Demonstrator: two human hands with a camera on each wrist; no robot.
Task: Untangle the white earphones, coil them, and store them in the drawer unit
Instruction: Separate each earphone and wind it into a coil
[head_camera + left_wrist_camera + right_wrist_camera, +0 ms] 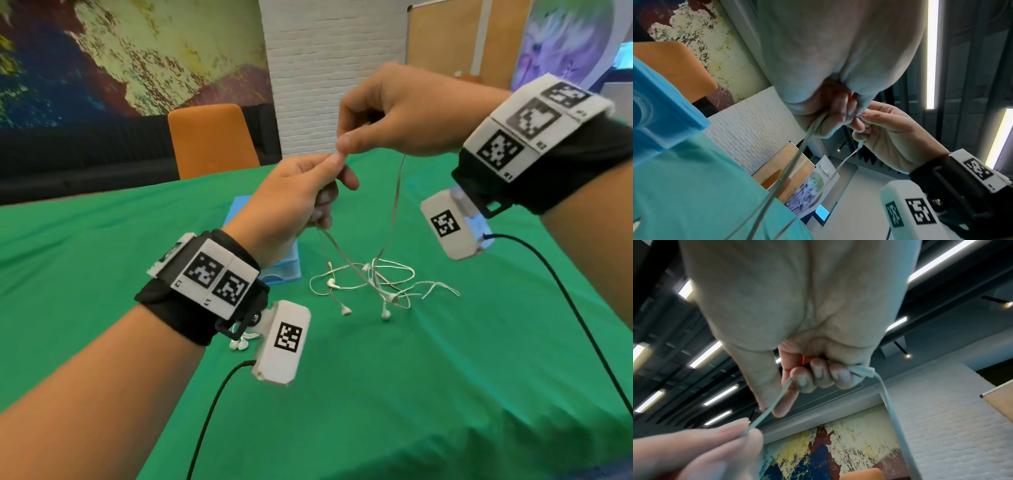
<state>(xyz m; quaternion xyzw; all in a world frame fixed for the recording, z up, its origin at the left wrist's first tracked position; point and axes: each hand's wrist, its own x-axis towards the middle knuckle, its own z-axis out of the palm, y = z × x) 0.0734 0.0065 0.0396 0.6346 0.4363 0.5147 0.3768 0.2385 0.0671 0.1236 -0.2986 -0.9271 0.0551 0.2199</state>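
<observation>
The earphones [363, 281] were white against the plain green cloth of the table [411, 394]. The drawer unit [286, 265] was light blue, perhaps translucent at its front. Behind stood an orange chair [212, 137], a white brick wall [329, 68] and a blotchy yellow, blue and red mural [120, 58].

The head camera looks down at the green table [342, 394]. Both wrist cameras sit very close, looking up at the ceiling. All three see the white cord [394, 209].
</observation>
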